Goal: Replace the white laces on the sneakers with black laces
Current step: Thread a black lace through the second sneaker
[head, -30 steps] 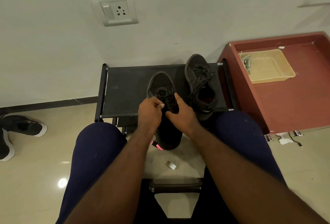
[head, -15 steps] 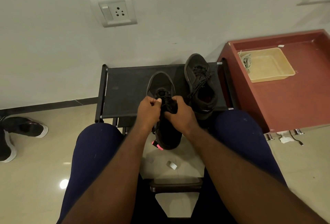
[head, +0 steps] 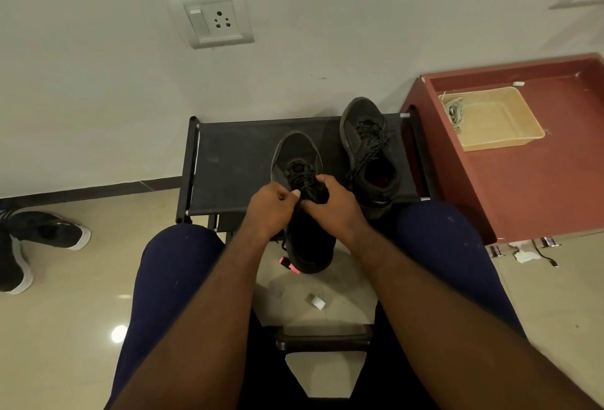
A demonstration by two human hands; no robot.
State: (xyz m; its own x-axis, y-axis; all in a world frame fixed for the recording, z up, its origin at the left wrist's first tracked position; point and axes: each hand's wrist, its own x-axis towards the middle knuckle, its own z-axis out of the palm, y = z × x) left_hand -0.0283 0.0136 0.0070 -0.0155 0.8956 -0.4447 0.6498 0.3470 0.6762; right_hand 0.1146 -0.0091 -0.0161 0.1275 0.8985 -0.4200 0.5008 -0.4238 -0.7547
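The near sneaker (head: 295,154) lies with its toe on the black bench (head: 228,161) and its heel hanging over the front edge, between the person's knees. The left hand (head: 271,210) pinches the black lace (head: 302,177) with curled fingers. The right hand (head: 333,207), touching the left one, grips the dark top of the same shoe. The second sneaker (head: 366,148) lies just beside, close to the bench's right rail. Left of the shoes the bench fabric runs open up to the left rail. The red cabinet (head: 539,180) stands just beside the bench's right end, and the white laces (head: 454,110) lie in the tray (head: 510,143) on it.
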